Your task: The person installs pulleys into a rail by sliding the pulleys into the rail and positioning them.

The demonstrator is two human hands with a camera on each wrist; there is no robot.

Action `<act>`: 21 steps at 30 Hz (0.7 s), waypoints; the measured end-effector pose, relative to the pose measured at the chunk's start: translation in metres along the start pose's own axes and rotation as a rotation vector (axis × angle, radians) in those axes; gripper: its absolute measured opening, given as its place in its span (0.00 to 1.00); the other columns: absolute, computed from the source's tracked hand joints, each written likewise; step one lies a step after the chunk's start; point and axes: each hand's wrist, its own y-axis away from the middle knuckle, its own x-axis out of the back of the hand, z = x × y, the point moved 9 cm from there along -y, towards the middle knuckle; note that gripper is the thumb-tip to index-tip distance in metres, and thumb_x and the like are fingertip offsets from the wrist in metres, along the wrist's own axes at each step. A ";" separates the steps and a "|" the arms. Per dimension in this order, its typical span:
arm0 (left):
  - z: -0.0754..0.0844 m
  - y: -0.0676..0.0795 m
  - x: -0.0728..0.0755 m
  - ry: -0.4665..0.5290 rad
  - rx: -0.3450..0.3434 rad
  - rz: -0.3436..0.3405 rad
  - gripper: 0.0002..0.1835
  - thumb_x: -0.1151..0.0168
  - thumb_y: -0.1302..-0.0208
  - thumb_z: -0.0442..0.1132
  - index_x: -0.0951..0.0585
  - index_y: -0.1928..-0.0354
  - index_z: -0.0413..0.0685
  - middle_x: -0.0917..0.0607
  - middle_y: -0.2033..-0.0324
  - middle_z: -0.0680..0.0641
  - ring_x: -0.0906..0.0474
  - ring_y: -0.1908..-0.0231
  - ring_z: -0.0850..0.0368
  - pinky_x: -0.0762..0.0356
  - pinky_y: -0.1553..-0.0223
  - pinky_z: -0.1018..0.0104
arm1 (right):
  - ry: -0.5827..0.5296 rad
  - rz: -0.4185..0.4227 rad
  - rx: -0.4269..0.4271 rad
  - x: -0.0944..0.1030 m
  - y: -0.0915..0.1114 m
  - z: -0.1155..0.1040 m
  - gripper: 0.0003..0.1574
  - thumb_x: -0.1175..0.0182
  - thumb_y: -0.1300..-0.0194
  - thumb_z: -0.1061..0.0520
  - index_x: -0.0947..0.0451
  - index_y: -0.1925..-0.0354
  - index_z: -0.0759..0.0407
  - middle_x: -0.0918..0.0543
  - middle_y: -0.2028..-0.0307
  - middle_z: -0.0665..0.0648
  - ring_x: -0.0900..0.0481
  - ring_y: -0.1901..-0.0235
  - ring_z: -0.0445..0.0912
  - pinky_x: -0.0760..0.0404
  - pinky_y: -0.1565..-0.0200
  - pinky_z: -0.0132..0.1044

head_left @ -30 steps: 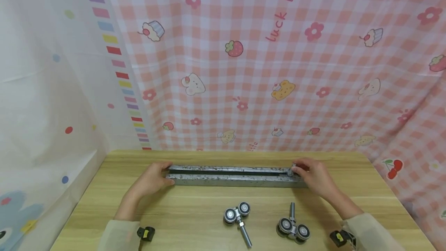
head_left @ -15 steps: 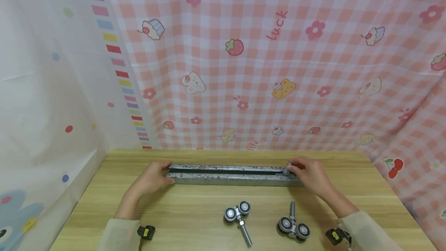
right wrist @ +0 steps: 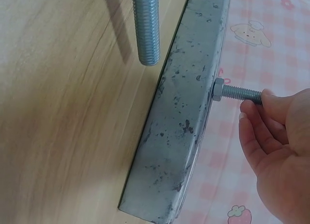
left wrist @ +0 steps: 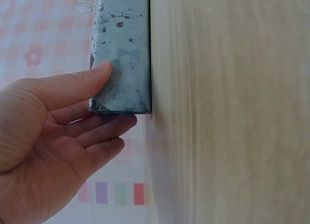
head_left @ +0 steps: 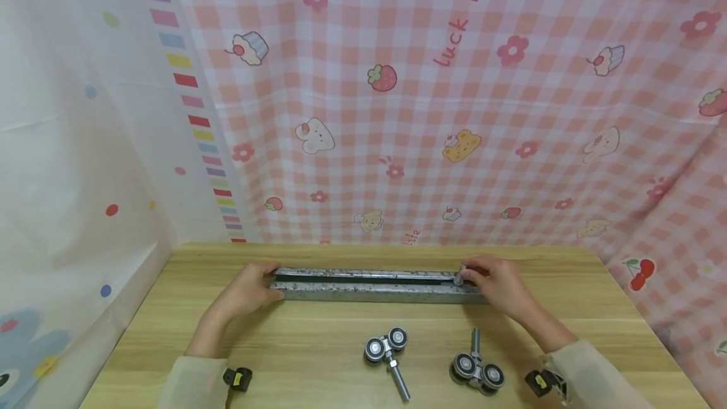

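Observation:
A slotted grey metal rail (head_left: 375, 295), speckled with rust, lies lengthwise across the table. My left hand (head_left: 247, 292) grips its left end; in the left wrist view the thumb presses one wall of the rail (left wrist: 123, 45) and the other fingers lie around the end. Near the right end, my right hand (head_left: 498, 286) pinches a threaded bolt (right wrist: 237, 93) standing up from the slot. A hex nut (right wrist: 218, 90) sits at the bolt's base, against the rail. Whatever is below the nut is hidden inside the rail.
Two roller trolleys lie in front of the rail: one trolley (head_left: 375, 349) with its bolt toward me, the other trolley (head_left: 466, 365) with its bolt toward the rail. The wooden table (head_left: 307, 358) meets a pink checked cloth (head_left: 352, 112) at the back.
My right hand has slid the bolt leftward along the slot, a short way in from the right end. The left hand and both loose trolleys have stayed put.

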 end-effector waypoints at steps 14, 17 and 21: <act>-0.001 0.000 0.001 -0.007 -0.005 0.008 0.34 0.29 0.36 0.28 0.30 0.31 0.21 0.25 0.33 0.25 0.31 0.31 0.30 0.30 0.31 0.37 | 0.027 -0.007 0.063 -0.008 -0.006 -0.017 0.10 0.30 0.34 0.69 0.11 0.54 0.67 0.10 0.61 0.58 0.13 0.63 0.48 0.11 0.63 0.39; -0.001 0.000 0.001 -0.004 -0.006 0.007 0.34 0.30 0.36 0.28 0.31 0.31 0.20 0.26 0.33 0.25 0.31 0.31 0.30 0.30 0.31 0.37 | 0.031 -0.021 0.066 -0.011 -0.007 -0.019 0.11 0.31 0.34 0.69 0.12 0.53 0.67 0.10 0.60 0.58 0.12 0.63 0.49 0.11 0.63 0.39; 0.000 0.000 0.000 0.001 -0.006 0.005 0.34 0.30 0.36 0.27 0.31 0.31 0.20 0.26 0.33 0.25 0.32 0.31 0.29 0.30 0.31 0.37 | 0.029 -0.035 0.080 -0.013 -0.008 -0.023 0.10 0.31 0.34 0.69 0.12 0.53 0.68 0.10 0.60 0.58 0.12 0.63 0.49 0.11 0.63 0.40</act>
